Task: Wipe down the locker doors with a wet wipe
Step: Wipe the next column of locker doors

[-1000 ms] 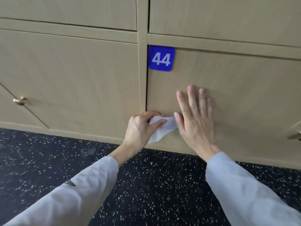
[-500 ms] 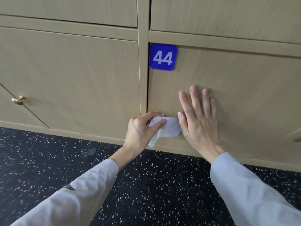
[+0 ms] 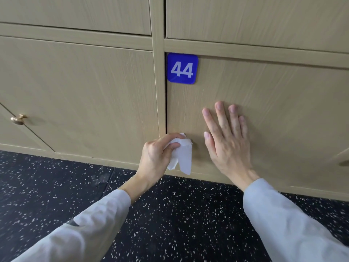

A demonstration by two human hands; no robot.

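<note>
Two hands are working at the locker door [image 3: 273, 103] marked by a blue number plate [image 3: 182, 68] reading 44, which is serving as the landmark. Door is showing pale wood-grain laminate, shut, with the plate sitting in its upper left corner. Wet wipe [image 3: 182, 155] is showing white, crumpled at the top, its loose end hanging down in two soft flaps; it is sitting well below the plate, at the door's lower left edge. Left hand [image 3: 157, 155] is gripping the wipe, fingers and thumb curling round the bunched top and holding it against the door. Right hand [image 3: 227, 140] is lying flat on the door, below and to the right of the plate, fingers straight and slightly spread, holding nothing. Hands are sitting apart, a narrow strip of bare door showing between wipe and right thumb. Both arms are wearing light grey sleeves [image 3: 294, 224]. Far left of the plate, a brass knob [image 3: 18, 119] is sticking out of another door. Dark speckled floor [image 3: 179, 224] is running beneath the lockers.
</note>
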